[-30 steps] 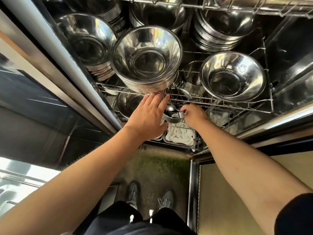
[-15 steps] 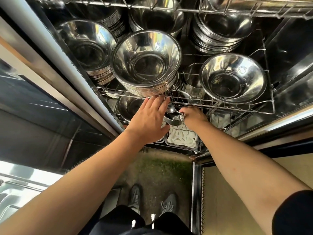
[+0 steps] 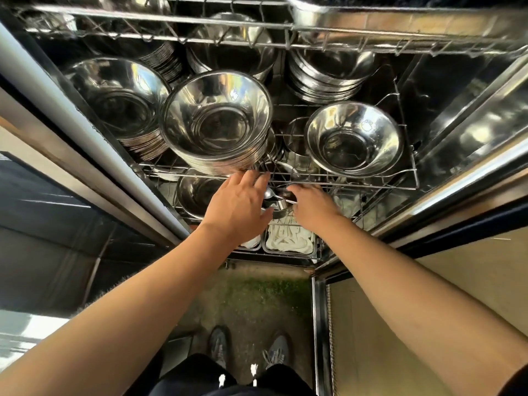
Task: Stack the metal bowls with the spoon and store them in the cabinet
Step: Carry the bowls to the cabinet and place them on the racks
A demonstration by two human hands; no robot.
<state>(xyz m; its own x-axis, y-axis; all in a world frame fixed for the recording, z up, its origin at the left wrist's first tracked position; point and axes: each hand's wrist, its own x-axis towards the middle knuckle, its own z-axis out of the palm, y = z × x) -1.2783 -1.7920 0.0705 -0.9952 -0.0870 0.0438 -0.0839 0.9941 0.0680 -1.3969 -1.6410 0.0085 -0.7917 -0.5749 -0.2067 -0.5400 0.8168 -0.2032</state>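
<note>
Both hands reached into the cabinet point(image 3: 471, 115), just under the front wire of the rack point(image 3: 371, 186). Between them sat a small metal bowl point(image 3: 281, 208) with a spoon point(image 3: 269, 193) in it, at about 6 o'clock from the tall stack of bowls point(image 3: 217, 124). The left hand point(image 3: 237, 205) lay curled on its left side and the right hand point(image 3: 313, 205) closed on its right rim. Thin, stiff steel, probably light but slick; holding opposite rims seemed safest, keeping it level so the loose spoon would not slide.

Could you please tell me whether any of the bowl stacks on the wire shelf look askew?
Yes: the tall bowl stack at the middle shelf's front leans forward over the wire rack edge, just above the left hand.
</note>
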